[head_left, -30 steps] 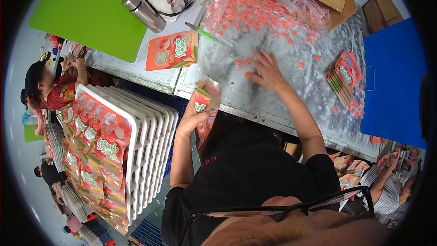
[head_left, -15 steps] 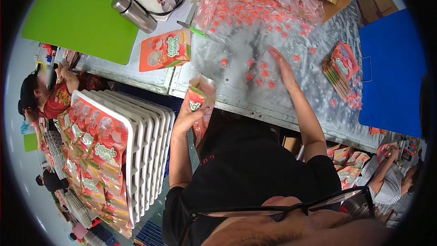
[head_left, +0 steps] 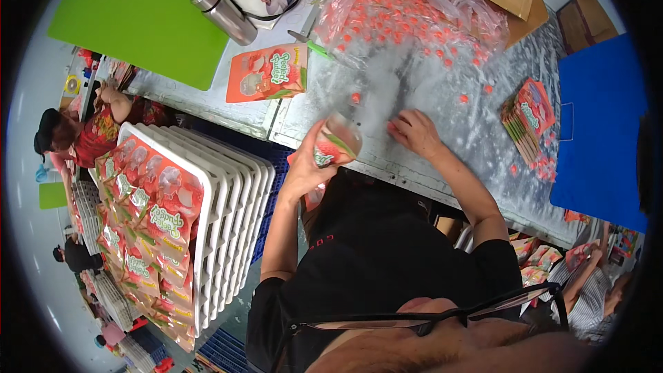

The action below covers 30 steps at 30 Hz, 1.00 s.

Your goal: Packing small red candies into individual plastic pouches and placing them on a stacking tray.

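My left hand [head_left: 309, 174] grips a red and green printed pouch [head_left: 336, 144] at the table's near edge, its mouth gaping upward. To the right of it, my right hand [head_left: 418, 132] is low over the metal tabletop with its fingers curled. A bit of red shows at its fingertips, so it closes on small red wrapped pieces; how many is hidden. One loose red piece [head_left: 356, 98] lies just beyond the pouch. Farther back, a big clear plastic bag [head_left: 407, 10] spills many such pieces onto the powdery metal table [head_left: 331, 86].
A flat pile of pouches [head_left: 268, 72] and a green-handled knife [head_left: 314, 45] lie left of the bag. More pouches [head_left: 528, 121] stand near a blue panel [head_left: 601, 131]. Stacked white trays [head_left: 231, 193] rise at my left. Other people work farther off on both sides.
My right hand has drawn back toward the pouch, its fingers curling, and several loose pieces are gone from the tabletop there. My left hand has raised the pouch to the table edge.
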Tool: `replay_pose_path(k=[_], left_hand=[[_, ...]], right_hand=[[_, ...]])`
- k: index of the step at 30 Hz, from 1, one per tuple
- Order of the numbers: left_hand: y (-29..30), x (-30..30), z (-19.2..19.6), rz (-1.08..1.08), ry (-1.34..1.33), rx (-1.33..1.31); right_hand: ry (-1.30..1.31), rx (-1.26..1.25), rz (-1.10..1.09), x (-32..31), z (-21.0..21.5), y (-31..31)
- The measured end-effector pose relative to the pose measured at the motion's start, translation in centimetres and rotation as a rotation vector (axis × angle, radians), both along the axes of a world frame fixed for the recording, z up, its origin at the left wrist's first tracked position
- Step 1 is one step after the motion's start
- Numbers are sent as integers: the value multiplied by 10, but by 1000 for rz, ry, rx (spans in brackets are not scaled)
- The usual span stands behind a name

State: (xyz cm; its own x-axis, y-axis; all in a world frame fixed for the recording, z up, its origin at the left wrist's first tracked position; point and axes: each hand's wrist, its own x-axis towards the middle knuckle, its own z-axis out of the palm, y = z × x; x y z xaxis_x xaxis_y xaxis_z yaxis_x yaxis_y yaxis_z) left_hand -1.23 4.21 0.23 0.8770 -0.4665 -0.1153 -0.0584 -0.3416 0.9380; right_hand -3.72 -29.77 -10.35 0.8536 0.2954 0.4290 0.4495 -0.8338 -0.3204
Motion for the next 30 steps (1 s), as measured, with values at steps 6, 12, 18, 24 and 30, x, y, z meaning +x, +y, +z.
replay_pose_path(k=[6,12,18,24,30], left_hand=[[-16,2,-9,-50,-383,281],[-32,2,-4,-80,-572,433],[-43,1,-8,-20,-514,309],[-51,4,-11,79,-436,183],[-49,4,-27,148,-443,-67]], right_hand=[[270,538,-27,15,46,15],[293,466,273,36,128,62],[218,857,-74,44,93,100],[438,1408,5,41,113,112],[189,1419,117,59,117,92]])
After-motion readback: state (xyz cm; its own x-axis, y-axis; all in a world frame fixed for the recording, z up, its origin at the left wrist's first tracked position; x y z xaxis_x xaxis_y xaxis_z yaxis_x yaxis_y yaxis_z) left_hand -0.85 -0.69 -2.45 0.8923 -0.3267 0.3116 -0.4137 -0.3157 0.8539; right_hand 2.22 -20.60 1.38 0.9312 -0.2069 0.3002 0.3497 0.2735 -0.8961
